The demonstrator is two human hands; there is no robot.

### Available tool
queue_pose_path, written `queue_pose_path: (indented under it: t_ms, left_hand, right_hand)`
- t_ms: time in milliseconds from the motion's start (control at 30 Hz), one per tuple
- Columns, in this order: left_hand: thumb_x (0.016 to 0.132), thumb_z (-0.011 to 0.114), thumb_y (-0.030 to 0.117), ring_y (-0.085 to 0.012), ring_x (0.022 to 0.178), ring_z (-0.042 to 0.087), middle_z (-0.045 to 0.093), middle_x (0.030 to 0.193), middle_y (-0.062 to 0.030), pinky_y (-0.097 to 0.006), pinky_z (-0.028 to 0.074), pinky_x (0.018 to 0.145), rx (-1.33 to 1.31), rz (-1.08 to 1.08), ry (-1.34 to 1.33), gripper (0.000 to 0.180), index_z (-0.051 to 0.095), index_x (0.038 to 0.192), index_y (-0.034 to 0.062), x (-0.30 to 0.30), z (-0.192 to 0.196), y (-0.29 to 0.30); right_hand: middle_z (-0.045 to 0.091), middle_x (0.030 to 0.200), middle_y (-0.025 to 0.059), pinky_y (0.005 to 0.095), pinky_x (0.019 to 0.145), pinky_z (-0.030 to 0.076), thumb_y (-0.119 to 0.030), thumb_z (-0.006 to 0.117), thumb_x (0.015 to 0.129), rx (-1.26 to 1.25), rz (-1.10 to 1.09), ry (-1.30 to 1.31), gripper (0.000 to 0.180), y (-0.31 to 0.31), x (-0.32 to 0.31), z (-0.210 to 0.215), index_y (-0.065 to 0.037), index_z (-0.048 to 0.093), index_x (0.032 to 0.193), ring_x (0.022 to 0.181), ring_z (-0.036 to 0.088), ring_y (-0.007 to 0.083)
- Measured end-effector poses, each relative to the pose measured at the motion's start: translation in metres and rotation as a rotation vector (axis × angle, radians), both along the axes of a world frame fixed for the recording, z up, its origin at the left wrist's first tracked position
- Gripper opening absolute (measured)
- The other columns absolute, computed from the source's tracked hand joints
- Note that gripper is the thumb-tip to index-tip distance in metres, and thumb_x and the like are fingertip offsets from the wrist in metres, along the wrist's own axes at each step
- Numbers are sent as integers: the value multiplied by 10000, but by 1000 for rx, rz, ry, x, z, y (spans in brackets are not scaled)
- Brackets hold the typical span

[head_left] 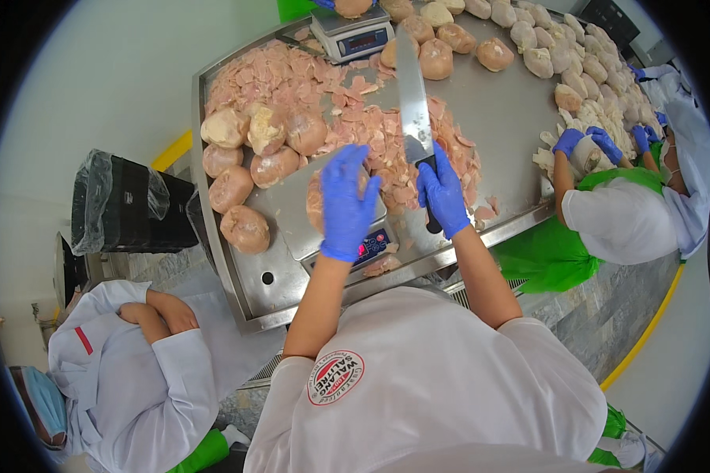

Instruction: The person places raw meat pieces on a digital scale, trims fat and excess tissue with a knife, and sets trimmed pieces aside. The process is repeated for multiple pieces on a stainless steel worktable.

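My left hand (350,203), in a blue glove, is held over a round ham (315,203) on a scale's steel plate (290,206). Its fingers are stretched out with the thumb apart; whether the palm touches the ham is hidden. Below the hand, the scale's display (368,249) is lit red. My right hand (445,194), gloved in the same blue, is wrapped round the black handle of a large knife (414,94). The broad blade points away from me, above a heap of thin pink meat trimmings (375,142).
More round hams (230,188) lie left of the scale, beside a larger trimmings pile (264,79). A second scale (350,31) stands at the far side. Co-workers handle pale pieces (588,154) at right. A person with folded arms (134,370) and a lined black bin (130,206) are at left.
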State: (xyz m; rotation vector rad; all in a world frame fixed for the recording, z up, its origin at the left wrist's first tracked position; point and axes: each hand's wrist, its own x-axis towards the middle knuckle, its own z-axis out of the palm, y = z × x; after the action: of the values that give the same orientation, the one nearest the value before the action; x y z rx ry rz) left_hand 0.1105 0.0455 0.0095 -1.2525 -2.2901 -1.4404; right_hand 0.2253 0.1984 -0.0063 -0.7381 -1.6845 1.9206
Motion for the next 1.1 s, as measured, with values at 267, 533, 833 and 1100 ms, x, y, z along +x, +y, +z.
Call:
queue_pose_path:
  t_ms: [267,533,833,1100]
  left_hand:
    - [846,684,160,-370,1319,396,484,1384,-140,-529,256,1132,-289,-12,156,541,532,1361,96,40,6,15]
    - [853,734,217,-383,1267,419,449,1369,-223,-481,303,1104,34,480,-20,598,493,1352,-10,38,-30,-50]
    - [758,839,257,-366,1216,490,450,1316,-236,-422,403,1059,62,316,-570,814,407,1389,-23,-15,-59,-61]
    - [681,909,268,-331,1281,447,405,1391,-214,-405,376,1098,98,421,-521,1004,320,1438,-29,-5,-73,-52]
  right_hand:
    - [622,961,59,280,675,514,-94,564,964,108,12,-47,568,16,10,-11,-105,388,1504,762,603,126]
    - [624,1306,118,305,988,455,-68,594,918,532,-164,-129,614,44,33,-40,-159,426,1502,1122,609,184]
    - [669,1035,123,336,855,522,-153,658,935,781,384,-380,548,1,-8,2,-256,502,1451,920,662,230]
    - [715,948,135,437,710,543,-411,543,979,1023,562,-444,583,-16,14,37,-257,361,1511,804,681,343]
